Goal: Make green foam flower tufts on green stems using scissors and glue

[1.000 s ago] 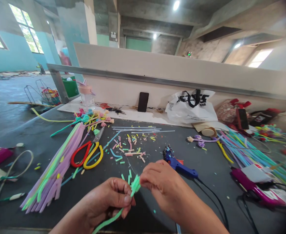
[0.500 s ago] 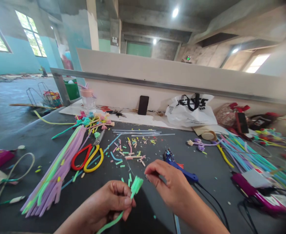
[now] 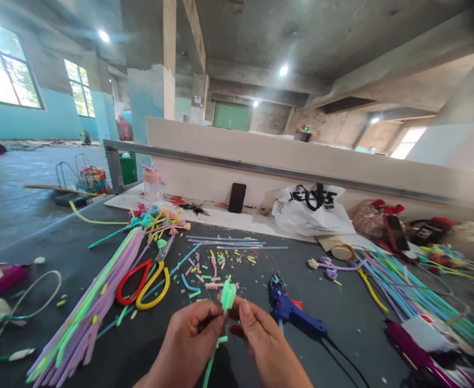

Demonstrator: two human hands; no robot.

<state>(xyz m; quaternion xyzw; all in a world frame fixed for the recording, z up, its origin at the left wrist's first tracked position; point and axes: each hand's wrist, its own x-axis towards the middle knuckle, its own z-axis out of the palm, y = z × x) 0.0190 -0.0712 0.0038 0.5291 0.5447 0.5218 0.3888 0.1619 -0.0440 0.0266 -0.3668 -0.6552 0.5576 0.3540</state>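
Upright between my hands is a green pipe cleaner flower (image 3: 228, 295), a cluster of short pieces on a long stem that runs down toward the table edge. My left hand (image 3: 194, 337) pinches it just under the cluster. My right hand (image 3: 263, 334) is closed against it from the other side, thumb in front and fingertips partly hidden behind the cluster. A short green piece (image 3: 222, 339) sticks out sideways by the stem below my fingers. A blue glue gun (image 3: 297, 315) lies right of my right hand. Red-and-yellow-handled scissors (image 3: 151, 283) lie to the left.
Purple and green pipe cleaners (image 3: 95, 307) lie in a bundle at left. Cut pieces and clear glue sticks (image 3: 224, 242) are scattered ahead. A phone (image 3: 237, 198), a white bag (image 3: 313, 210) and a lidded cup (image 3: 152, 186) stand at the back. More pipe cleaners (image 3: 418, 291) lie at right.
My right hand has come left and down to the green flower and closed on it. My left hand has moved slightly right, bringing the flower upright. The view has tilted up.
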